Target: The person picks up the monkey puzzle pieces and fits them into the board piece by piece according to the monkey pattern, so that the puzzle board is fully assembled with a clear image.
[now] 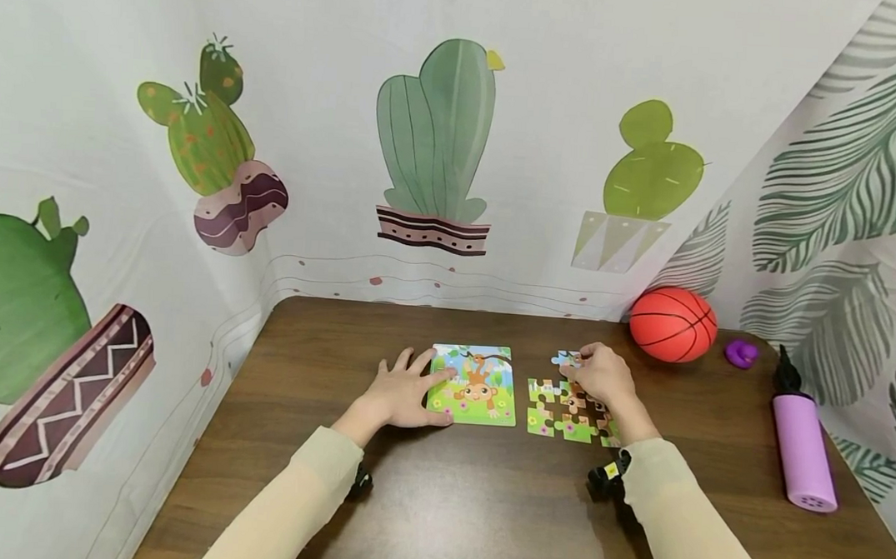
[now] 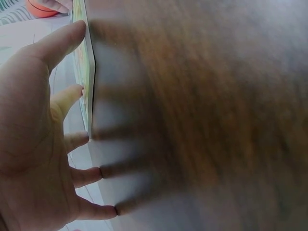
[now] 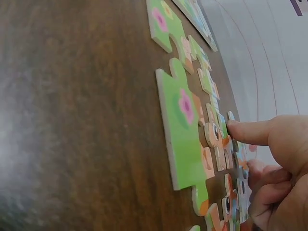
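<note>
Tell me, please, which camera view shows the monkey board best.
The head view shows the monkey board best: its printed face is seen from above, only partly covered by the left hand. The left wrist view shows it nearly edge-on; the right wrist view catches only part of it, at the top.

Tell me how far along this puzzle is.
Looks done: the pieces are laid out in rough picture order beside the board, green ones nearest the person. In hand: the right hand seems to pinch a far piece; the left hand touches the board. Left, probably: closing the gaps visible between pieces.
</note>
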The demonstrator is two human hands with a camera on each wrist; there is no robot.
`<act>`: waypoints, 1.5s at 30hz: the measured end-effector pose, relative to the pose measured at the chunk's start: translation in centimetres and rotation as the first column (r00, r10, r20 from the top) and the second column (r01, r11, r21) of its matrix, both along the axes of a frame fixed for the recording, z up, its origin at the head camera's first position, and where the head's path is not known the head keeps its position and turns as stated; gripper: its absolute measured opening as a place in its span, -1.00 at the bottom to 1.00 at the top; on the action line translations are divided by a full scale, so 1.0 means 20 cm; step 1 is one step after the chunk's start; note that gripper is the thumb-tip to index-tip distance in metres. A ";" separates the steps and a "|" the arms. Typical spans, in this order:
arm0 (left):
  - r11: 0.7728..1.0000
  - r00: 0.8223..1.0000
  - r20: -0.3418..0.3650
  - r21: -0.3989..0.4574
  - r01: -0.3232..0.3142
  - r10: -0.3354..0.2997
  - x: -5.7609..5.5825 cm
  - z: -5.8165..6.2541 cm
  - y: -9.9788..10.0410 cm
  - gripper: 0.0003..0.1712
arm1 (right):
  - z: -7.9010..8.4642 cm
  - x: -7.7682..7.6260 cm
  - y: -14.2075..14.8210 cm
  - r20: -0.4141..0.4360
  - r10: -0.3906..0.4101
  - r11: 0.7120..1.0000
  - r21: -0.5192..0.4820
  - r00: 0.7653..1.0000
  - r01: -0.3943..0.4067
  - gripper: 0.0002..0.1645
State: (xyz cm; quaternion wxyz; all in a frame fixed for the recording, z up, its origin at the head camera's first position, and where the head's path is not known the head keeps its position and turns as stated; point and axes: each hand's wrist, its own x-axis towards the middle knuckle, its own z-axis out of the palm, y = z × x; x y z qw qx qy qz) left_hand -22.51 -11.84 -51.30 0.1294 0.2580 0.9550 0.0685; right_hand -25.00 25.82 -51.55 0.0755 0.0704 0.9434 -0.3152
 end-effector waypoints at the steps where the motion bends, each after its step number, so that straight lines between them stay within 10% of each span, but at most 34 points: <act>1: 1.000 1.000 0.001 -0.001 0.001 -0.001 0.00 0.00 0.00 -0.02 | 0.00 0.00 0.00 -0.010 -0.002 1.000 0.006 1.000 0.002 -0.22; 45: 1.000 1.000 -0.006 0.004 0.009 -0.009 -0.01 -0.01 -0.01 -0.01 | -0.04 0.05 0.01 -0.221 0.015 1.000 -0.024 0.975 -0.021 -0.59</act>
